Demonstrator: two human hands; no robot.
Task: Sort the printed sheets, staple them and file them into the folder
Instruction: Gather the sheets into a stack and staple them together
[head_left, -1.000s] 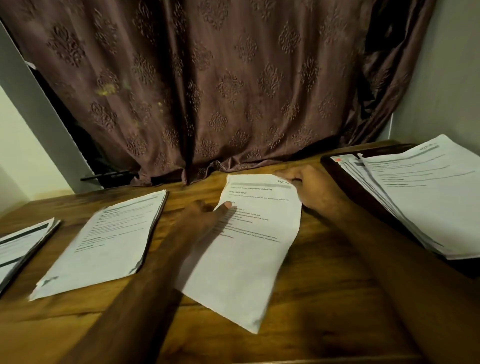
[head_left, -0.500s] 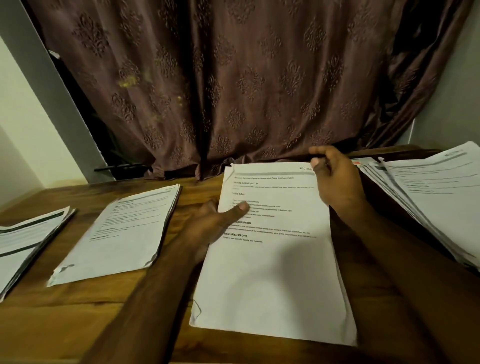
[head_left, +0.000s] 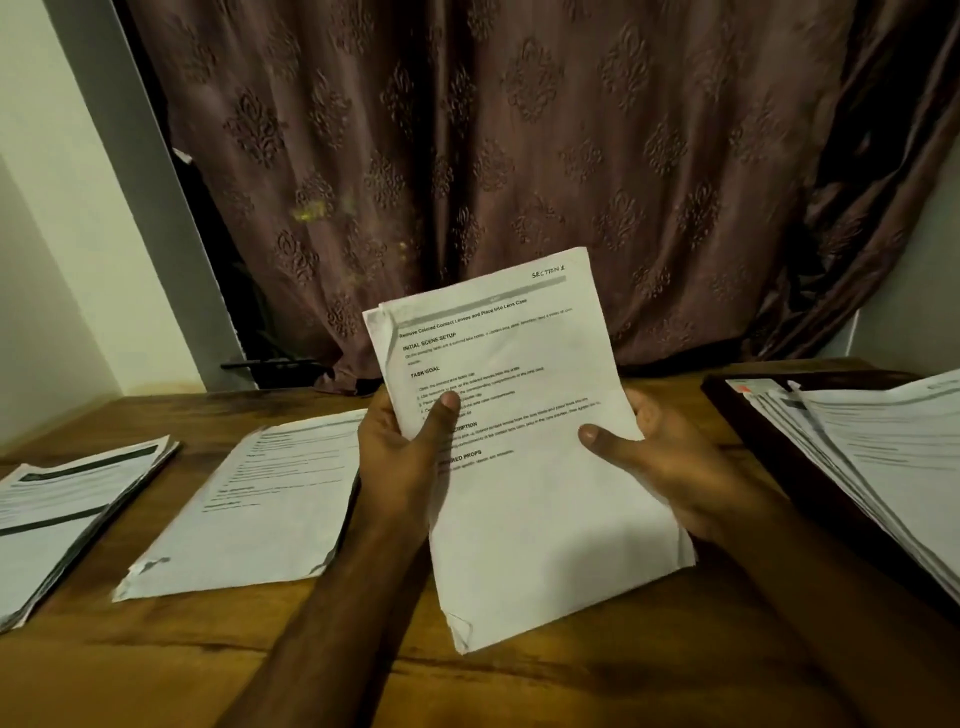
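left hand and right hand each gripped a side of the sheets, thumbs on front, sheets raised over the table centre, stack at 9 o'clock, another stack further left, folder with papers at 3 o'clock, curtain at 12

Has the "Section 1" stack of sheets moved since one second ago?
Yes. The stack of sheets, earlier flat on the table, is now raised upright, gripped by left hand and right hand.
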